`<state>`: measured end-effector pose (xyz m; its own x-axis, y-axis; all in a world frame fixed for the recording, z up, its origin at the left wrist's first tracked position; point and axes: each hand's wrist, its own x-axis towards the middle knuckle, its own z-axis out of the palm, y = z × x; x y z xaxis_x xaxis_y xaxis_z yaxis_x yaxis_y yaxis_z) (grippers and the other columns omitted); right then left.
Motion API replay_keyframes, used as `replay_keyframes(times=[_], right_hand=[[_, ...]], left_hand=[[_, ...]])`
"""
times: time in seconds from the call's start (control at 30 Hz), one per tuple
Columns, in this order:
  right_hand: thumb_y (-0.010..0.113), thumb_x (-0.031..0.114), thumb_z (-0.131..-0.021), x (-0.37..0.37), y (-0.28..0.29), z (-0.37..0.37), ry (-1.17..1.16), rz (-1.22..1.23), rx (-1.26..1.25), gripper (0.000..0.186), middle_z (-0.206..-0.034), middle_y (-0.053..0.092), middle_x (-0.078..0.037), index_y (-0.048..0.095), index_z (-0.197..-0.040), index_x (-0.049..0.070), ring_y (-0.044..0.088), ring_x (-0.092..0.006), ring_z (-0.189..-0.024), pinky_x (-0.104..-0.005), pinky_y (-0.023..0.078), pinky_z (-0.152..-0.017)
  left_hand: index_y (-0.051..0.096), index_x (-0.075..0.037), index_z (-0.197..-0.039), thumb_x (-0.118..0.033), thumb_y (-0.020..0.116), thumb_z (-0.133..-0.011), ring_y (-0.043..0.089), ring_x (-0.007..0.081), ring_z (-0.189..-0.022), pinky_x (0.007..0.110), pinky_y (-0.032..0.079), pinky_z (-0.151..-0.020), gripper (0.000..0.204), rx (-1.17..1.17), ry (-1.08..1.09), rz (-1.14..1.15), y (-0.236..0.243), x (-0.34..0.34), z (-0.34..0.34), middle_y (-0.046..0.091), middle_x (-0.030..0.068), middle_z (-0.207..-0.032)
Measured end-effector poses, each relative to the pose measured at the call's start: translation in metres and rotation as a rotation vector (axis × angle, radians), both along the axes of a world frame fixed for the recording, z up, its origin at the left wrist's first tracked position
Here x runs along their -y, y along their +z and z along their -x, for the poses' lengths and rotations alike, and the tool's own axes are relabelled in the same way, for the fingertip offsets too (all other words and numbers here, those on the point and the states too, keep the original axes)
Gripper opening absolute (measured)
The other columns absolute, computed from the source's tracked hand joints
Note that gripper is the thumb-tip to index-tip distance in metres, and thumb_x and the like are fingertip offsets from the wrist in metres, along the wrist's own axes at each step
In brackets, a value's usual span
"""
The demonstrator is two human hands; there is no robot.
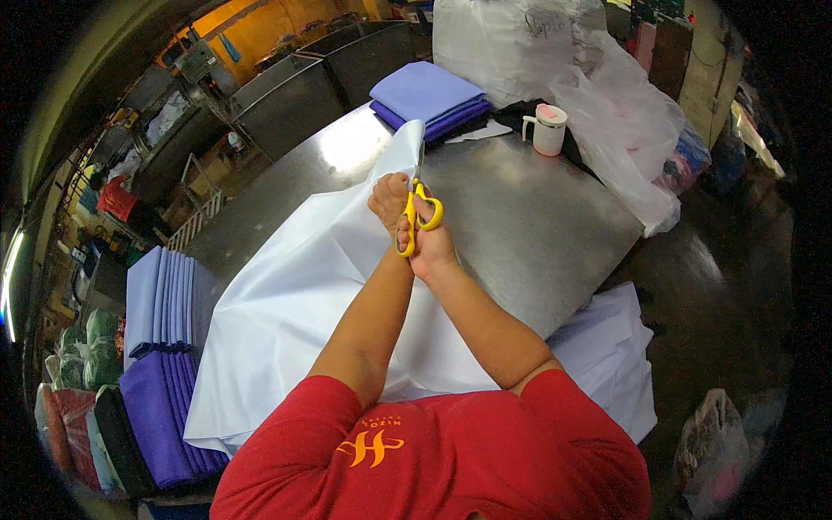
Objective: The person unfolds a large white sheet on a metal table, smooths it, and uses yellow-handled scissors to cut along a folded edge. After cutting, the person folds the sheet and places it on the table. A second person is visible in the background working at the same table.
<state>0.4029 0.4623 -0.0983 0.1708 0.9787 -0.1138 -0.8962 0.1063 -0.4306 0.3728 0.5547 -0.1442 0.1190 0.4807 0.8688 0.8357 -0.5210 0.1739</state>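
Note:
My right hand (431, 243) is closed on a pair of scissors (409, 208) with yellow handles, over the middle of the table. Its blades point away from me and lie along the edge of a white cloth (286, 295). Just left of it, my left hand (390, 201) is closed on the same cloth, and a corner of the cloth stands up beyond the fingers. Both forearms come close together at the wrists. From the hands, the cloth spreads down and left across the table toward my body. Whether the blades are parted cannot be made out.
The metal table (529, 217) holds a stack of folded lilac and purple cloths (429, 95) at its far edge. A white mug (546, 130) stands beside big clear plastic bags (607, 113). More folded cloths (160, 303) are at left. A person in red (117, 199) is far left.

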Motion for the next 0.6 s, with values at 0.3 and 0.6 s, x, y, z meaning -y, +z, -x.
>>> replay_keyframes(times=[0.3, 0.6], right_hand=[[0.061, 0.042, -0.082, 0.009, -0.009, -0.011, 0.084, -0.023, 0.062, 0.029, -0.064, 0.049, 0.0, 0.05, -0.095, 0.019, 0.044, -0.0108, -0.047, -0.0229, 0.034, -0.043], [0.06, 0.039, -0.083, 0.035, -0.01, -0.025, 0.199, -0.245, 0.231, 0.036, -0.068, 0.051, -0.004, 0.044, -0.104, 0.015, 0.046, -0.0105, -0.045, -0.0215, 0.037, -0.04]], left_hand=[[0.055, -0.017, -0.084, -0.02, 0.058, -0.073, 0.053, 0.0195, -0.078, 0.034, 0.035, -0.074, 0.012, -0.11, -0.286, -0.031, 0.026, 0.008, 0.03, 0.054, 0.0003, -0.078], [0.058, -0.004, -0.089, -0.009, 0.056, -0.074, 0.053, 0.0289, -0.09, 0.039, 0.039, -0.081, 0.016, 0.266, -0.459, 0.016, 0.091, -0.01, 0.081, 0.058, 0.0124, -0.09]])
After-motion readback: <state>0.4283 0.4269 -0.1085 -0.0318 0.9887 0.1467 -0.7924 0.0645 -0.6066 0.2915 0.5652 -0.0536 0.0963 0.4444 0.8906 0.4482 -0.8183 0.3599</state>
